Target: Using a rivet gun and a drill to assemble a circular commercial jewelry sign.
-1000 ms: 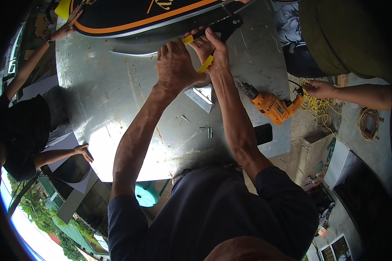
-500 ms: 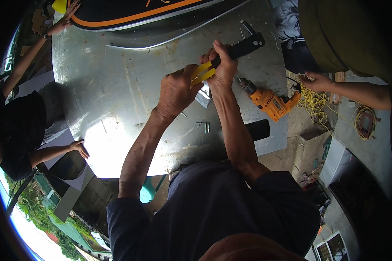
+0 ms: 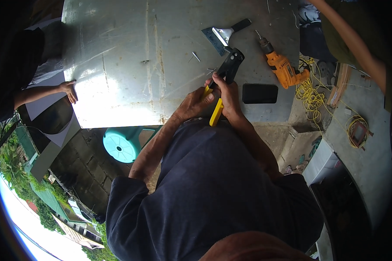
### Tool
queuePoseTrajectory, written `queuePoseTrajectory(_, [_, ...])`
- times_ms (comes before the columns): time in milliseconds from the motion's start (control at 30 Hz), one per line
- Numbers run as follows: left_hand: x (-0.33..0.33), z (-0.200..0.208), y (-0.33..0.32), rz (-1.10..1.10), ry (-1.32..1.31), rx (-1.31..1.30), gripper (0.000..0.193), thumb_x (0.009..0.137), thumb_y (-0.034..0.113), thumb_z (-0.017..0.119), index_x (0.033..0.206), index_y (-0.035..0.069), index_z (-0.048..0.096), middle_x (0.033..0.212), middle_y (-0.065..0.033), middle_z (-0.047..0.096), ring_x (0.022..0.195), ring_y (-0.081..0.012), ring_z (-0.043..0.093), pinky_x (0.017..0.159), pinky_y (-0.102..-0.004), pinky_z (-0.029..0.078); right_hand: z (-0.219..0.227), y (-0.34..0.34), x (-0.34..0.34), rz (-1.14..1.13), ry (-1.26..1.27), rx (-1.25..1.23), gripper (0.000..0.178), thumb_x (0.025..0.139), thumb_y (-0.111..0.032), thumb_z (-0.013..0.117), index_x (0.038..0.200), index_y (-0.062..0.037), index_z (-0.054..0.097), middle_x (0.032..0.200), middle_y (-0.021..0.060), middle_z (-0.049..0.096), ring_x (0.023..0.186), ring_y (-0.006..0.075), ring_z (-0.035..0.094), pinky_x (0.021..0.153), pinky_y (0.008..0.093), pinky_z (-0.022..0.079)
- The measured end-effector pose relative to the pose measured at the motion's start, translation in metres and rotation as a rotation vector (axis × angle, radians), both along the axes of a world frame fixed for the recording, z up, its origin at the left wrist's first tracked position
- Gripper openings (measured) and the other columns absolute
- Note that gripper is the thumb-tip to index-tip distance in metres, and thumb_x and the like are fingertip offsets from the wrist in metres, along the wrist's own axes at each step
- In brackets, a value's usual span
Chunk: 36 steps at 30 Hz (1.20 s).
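Close to my body, at the near edge of the metal table (image 3: 130, 82), I hold a hand riveter (image 3: 229, 66) with a black head and yellow handle grips, its head pointing away from me. My left hand (image 3: 196, 104) is closed round one yellow grip. My right hand (image 3: 228, 93) is wrapped about the black arm near the other grip, and the two yellow grips stand apart. Beyond the riveter's head lies a scraper (image 3: 222, 35) with a wide blade and a black handle. Small rivets (image 3: 196, 57) lie on the metal to the left of it.
An orange power drill (image 3: 283, 69) and a black phone (image 3: 260, 93) lie on the right side. Yellow cord (image 3: 308, 98) is coiled beyond the right edge. A turquoise stool (image 3: 121, 145) stands below the near edge. Another person's hand (image 3: 69, 91) touches the left edge; another person's arm (image 3: 357, 37) is at the far right.
I have drawn the riveter back toward my body, and its yellow grips have spread apart. The view has shifted; the dark orange-edged panel is out of sight and the scraper shows fully.
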<state>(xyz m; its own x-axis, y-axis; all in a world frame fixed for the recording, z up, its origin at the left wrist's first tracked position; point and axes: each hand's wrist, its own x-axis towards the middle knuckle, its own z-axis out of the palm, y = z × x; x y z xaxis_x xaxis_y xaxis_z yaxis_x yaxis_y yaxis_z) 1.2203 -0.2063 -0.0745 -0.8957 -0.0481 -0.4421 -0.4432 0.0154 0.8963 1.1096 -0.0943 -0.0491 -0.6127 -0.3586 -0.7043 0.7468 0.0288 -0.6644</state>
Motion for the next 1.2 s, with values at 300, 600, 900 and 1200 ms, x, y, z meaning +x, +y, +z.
queuePoseTrajectory(300, [0.046, -0.002, -0.003, 0.339, -0.155, -0.038, 0.058, 0.101, 0.053, 0.049, 0.093, -0.002, 0.067, 0.061, -0.0057, 0.053, 0.058, -0.0132, 0.049, 0.057, -0.0313, 0.043, 0.029, 0.015, 0.014, 0.283, -0.138, -0.104, 0.04, 0.084, -0.014, 0.069, 0.118, 0.0001, 0.052, 0.114, 0.0135, 0.058, 0.105, 0.0306, 0.066, 0.076, 0.0392, 0.06])
queuePoseTrajectory(600, [0.103, -0.006, -0.032, 0.672, -0.106, 0.049, 0.046, 0.101, 0.046, 0.052, 0.081, 0.007, 0.06, 0.058, 0.0072, 0.045, 0.05, -0.0007, 0.039, 0.045, -0.02, 0.028, -0.03, 0.001, -0.01, 0.35, 0.404, 0.177, 0.057, 0.097, -0.053, 0.054, 0.113, 0.0002, 0.067, 0.097, 0.0125, 0.072, 0.079, 0.0184, 0.067, 0.067, 0.0308, 0.054])
queuePoseTrajectory(900, [0.173, -0.002, -0.068, 0.854, -0.109, -0.455, 0.05, 0.096, 0.045, 0.063, 0.079, -0.002, 0.067, 0.056, 0.0012, 0.044, 0.056, -0.0072, 0.038, 0.05, -0.0279, 0.033, -0.108, -0.07, -0.031, 0.718, 1.312, 0.709, 0.015, 0.08, -0.016, 0.074, 0.088, -0.0044, 0.067, 0.09, 0.013, 0.066, 0.087, 0.0352, 0.065, 0.076, 0.0462, 0.053])
queuePoseTrajectory(1200, [0.16, -0.004, -0.077, 0.714, -0.06, -0.697, 0.05, 0.09, 0.048, 0.069, 0.093, -0.002, 0.074, 0.059, -0.012, 0.061, 0.053, -0.018, 0.056, 0.055, -0.0338, 0.045, -0.113, -0.074, -0.026, 0.802, 1.463, 0.847, 0.018, 0.081, -0.011, 0.068, 0.09, 0.0022, 0.059, 0.094, 0.0215, 0.063, 0.092, 0.0374, 0.064, 0.076, 0.0456, 0.056])
